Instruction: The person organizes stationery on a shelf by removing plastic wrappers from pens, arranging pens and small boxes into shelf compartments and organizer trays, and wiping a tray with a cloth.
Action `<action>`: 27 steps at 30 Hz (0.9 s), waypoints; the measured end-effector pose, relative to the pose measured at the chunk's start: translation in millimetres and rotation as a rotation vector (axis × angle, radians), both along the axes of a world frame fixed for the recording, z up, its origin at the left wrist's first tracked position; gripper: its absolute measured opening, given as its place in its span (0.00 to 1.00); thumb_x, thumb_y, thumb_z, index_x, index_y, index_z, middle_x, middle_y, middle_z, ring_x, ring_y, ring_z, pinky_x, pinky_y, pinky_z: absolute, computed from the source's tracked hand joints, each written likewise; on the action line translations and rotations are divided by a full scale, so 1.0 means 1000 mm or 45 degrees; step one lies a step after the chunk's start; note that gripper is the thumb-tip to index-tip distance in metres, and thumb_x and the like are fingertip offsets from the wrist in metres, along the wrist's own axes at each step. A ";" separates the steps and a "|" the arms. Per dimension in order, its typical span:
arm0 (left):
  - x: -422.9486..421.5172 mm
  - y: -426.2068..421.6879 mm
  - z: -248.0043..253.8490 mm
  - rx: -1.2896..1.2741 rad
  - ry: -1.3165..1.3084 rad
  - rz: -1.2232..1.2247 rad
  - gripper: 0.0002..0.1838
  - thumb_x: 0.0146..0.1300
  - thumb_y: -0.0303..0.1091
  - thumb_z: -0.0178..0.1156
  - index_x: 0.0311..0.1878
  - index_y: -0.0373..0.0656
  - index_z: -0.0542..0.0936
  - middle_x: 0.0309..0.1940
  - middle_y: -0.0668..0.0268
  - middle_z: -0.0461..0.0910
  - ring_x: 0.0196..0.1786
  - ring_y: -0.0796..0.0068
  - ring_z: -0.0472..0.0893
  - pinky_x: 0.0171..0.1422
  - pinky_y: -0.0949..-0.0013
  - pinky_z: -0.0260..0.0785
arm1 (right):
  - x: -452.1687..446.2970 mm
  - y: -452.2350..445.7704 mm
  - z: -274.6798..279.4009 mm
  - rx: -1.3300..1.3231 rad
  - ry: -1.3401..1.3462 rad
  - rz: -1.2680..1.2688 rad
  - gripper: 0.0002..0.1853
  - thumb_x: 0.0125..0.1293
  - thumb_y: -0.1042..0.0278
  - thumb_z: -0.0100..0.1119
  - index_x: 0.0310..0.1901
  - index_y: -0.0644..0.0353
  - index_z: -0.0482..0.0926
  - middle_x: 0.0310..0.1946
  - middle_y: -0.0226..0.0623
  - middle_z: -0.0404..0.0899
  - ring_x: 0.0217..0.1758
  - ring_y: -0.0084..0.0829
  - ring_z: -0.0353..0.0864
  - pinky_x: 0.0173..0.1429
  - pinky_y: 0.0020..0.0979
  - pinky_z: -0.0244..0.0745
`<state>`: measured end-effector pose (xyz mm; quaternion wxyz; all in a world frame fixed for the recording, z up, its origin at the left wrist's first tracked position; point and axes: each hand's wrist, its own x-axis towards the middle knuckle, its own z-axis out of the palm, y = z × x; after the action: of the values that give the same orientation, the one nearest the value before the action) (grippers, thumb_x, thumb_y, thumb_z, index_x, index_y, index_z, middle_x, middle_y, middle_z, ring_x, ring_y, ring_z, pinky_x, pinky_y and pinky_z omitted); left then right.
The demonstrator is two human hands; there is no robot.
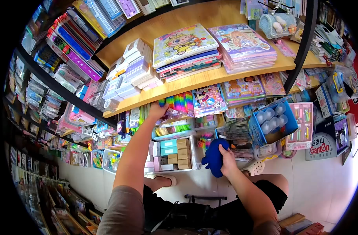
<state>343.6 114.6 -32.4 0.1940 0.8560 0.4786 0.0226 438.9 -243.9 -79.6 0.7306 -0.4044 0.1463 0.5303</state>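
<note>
My left hand (158, 111) reaches under the front edge of the wooden shelf, beside rainbow-striped items (181, 103) on the level below. A small patch of blue shows at its fingertips; its fingers are mostly hidden, so I cannot tell whether it grips anything. In my right hand (227, 159) is a dark blue, soft-looking bundle (214, 159), with my thumb lying over it and the fingers behind it. The bundle hangs above the floor, to the right of a white bin (169, 167) of small boxes.
Stacked picture books (187, 45) and small white boxes (138, 64) stand on the wooden shelf (179, 84). A blue box (275, 125) of clear domed items sits at right, near a Ganten carton (321, 147). A dark metal post (306, 43) rises at right. Below is a folding stool (206, 197).
</note>
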 end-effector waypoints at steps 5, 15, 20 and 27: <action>-0.005 -0.008 -0.054 0.330 -0.124 -0.019 0.45 0.56 0.55 0.53 0.66 0.36 0.45 0.65 0.45 0.50 0.65 0.44 0.54 0.66 0.50 0.51 | -0.003 0.002 -0.002 -0.012 0.001 0.025 0.15 0.60 0.61 0.58 0.45 0.57 0.70 0.36 0.39 0.78 0.36 0.36 0.79 0.39 0.38 0.77; 0.004 -0.054 -0.025 0.423 0.082 -0.296 0.31 0.59 0.59 0.45 0.65 0.58 0.60 0.68 0.59 0.48 0.69 0.44 0.43 0.66 0.37 0.34 | -0.011 0.001 0.000 -0.026 -0.003 0.082 0.15 0.61 0.62 0.56 0.45 0.61 0.71 0.37 0.41 0.78 0.37 0.36 0.79 0.42 0.37 0.76; -0.006 -0.050 -0.020 0.445 -0.059 -0.313 0.30 0.59 0.54 0.47 0.63 0.55 0.62 0.66 0.55 0.53 0.68 0.45 0.49 0.65 0.36 0.37 | -0.011 0.000 0.001 -0.031 -0.025 0.077 0.14 0.61 0.63 0.55 0.45 0.62 0.71 0.37 0.41 0.78 0.37 0.35 0.79 0.42 0.37 0.76; -0.042 0.004 -0.025 0.603 -0.103 -0.045 0.29 0.50 0.33 0.57 0.58 0.42 0.66 0.49 0.45 0.72 0.47 0.46 0.73 0.50 0.53 0.67 | -0.008 -0.003 0.009 -0.046 -0.022 0.075 0.14 0.61 0.62 0.55 0.44 0.60 0.71 0.37 0.40 0.78 0.37 0.35 0.79 0.41 0.37 0.76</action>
<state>301.9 118.6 -57.0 0.0071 0.8842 0.4369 0.1650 430.8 -247.3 -70.5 0.7086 -0.4261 0.1377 0.5454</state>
